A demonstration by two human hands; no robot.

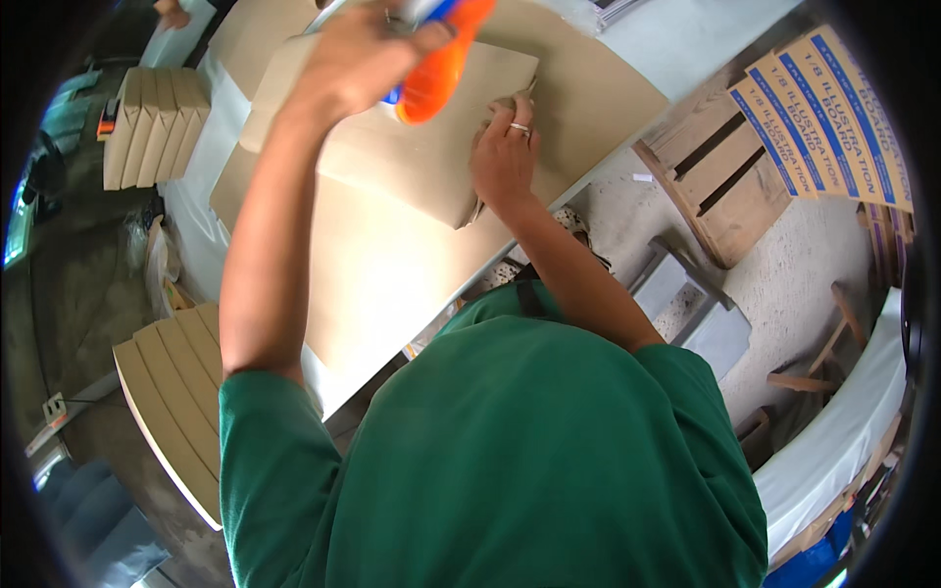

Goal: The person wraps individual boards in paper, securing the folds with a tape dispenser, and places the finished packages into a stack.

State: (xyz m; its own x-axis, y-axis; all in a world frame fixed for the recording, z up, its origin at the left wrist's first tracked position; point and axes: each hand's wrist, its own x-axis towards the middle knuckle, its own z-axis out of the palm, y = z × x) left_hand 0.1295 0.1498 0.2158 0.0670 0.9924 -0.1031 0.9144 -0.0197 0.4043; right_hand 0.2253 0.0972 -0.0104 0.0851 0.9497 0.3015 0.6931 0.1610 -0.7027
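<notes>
Between 11 and 12 o'clock, the left hand (368,59) is closed round an orange-and-blue tool (431,88), raised and blurred, so its exact kind cannot be told; just past 12, the right hand (505,157), a ring on one finger, has its fingers bent over the right end of a brown paper-wrapped parcel (421,137), at a folded edge; whether finger and thumb pinch there cannot be told.

The parcel lies at 12 o'clock on brown paper (363,265) spread over a white table (340,394); the left hand and tool block the view of its far side, and the left forearm crosses in front of its left part.

Around this, a row of brown parcels (157,127) stands at 10 o'clock, with another person's hand (172,12) beyond, toward 11; a brown stack (172,402) sits between 8 and 9; a wooden pallet (725,220) lies at 2, printed blue-and-yellow cartons (833,127) farther out; a grey plastic stool (720,338) stands at 3; a white-covered surface (833,441) curves past at 4; the wearer's green shirt (529,451) fills 6 o'clock.
</notes>
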